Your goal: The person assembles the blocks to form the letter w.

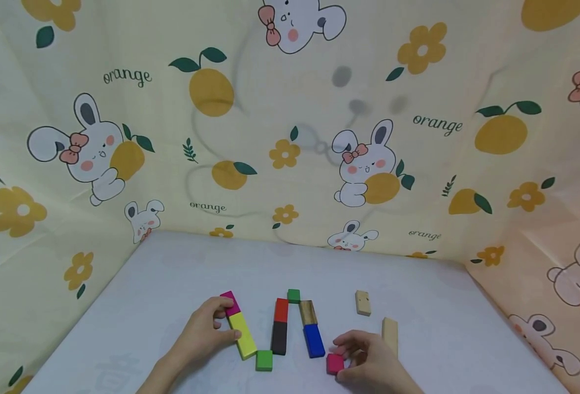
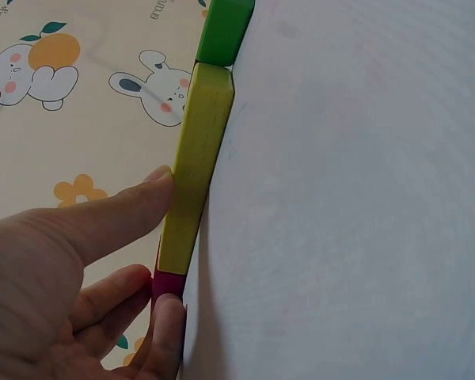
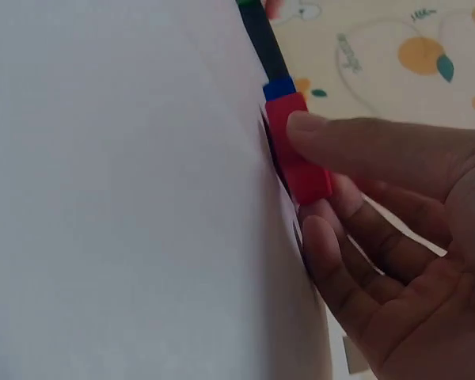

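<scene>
My left hand [image 1: 203,331] is at a magenta block [image 1: 227,295] and a yellow block [image 1: 243,340] set end to end in a slanting line. Its thumb presses the yellow block's side in the left wrist view, while bent fingers lie round the magenta end. My right hand [image 1: 375,362] pinches a pinkish-red block [image 3: 294,162] between thumb and fingers, close to the lower end of a blue block [image 1: 314,340]. Between the hands, a green block [image 1: 264,360] meets the yellow one, and a red block [image 1: 281,310] stands in line above a dark block [image 1: 279,337].
Another green block [image 1: 294,296] sits at the top between the red block and a brown wood-grain block [image 1: 308,312]. Two pale wooden pieces, a short block [image 1: 363,302] and a longer block [image 1: 390,334], lie to the right. A printed cloth [image 1: 290,109] walls the white table [image 1: 196,262].
</scene>
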Tool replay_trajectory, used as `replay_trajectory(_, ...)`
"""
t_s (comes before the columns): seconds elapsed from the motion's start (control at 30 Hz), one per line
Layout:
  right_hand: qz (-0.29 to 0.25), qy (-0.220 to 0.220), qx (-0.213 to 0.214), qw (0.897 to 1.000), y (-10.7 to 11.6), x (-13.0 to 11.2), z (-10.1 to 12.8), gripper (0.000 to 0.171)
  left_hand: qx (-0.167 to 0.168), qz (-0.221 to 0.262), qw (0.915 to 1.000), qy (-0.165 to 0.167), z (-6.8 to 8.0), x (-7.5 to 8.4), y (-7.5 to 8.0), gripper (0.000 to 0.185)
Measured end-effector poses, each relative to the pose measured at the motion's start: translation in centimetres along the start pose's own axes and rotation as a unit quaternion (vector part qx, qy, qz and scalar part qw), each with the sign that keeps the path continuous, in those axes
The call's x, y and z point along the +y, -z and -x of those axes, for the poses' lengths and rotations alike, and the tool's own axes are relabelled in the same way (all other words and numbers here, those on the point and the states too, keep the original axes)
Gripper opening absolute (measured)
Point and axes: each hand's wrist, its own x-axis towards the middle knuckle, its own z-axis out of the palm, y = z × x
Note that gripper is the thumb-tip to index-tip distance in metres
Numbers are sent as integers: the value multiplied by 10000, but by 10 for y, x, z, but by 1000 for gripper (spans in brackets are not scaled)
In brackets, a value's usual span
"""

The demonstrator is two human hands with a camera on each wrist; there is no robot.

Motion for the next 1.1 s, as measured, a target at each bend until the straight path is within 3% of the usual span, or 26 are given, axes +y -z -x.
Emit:
replay_trajectory(0.27, -57, -155, -76, 9998, -4, -2, -3, 48, 14, 29, 10000, 21, 1, 2, 1, 65)
replay_trajectory(0.57, 26, 74, -175, 9998, -3, -2, -3, 47, -3, 45, 10000, -2, 1, 2, 1, 64)
replay_trajectory(1.1, -26, -54, -254, 9997, -3, 0, -3, 46, -35, 27, 10000, 15, 1, 1, 1, 65)
